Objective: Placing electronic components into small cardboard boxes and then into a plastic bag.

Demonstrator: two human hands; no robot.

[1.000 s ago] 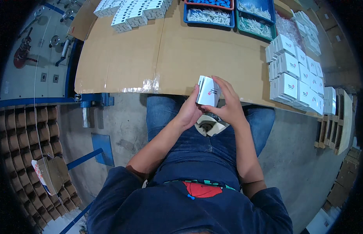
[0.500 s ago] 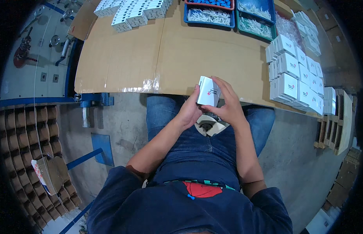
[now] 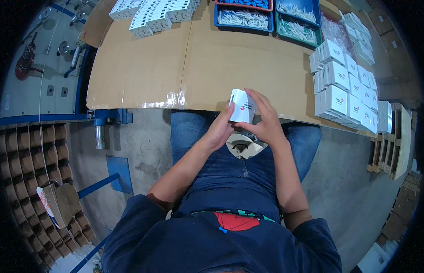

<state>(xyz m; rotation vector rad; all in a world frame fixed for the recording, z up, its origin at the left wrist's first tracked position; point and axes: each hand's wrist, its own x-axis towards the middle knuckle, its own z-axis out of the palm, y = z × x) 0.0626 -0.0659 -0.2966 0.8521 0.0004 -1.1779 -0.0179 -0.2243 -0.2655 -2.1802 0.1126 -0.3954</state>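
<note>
Between my two hands is a small white box (image 3: 241, 107) with a red and dark print on its face, held just over the near edge of the cardboard-covered table (image 3: 143, 68). My left hand (image 3: 219, 128) grips its left side, thumb lying along the edge. On the other side my right hand (image 3: 265, 119) is curled round it, fingers over the far right edge and thumb at the lower edge. The underside of the box is hidden.
Stacked white boxes (image 3: 342, 88) stand at the table's right. White printed boxes (image 3: 150, 22) lie in rows at the far left. Blue tray (image 3: 245, 29) and green tray (image 3: 297, 42) hold white slim parts; a red tray (image 3: 244, 7) holds blue pieces.
The white box has turned slightly in my hands, and my left thumb lies a little further over its face. Little else has moved.
</note>
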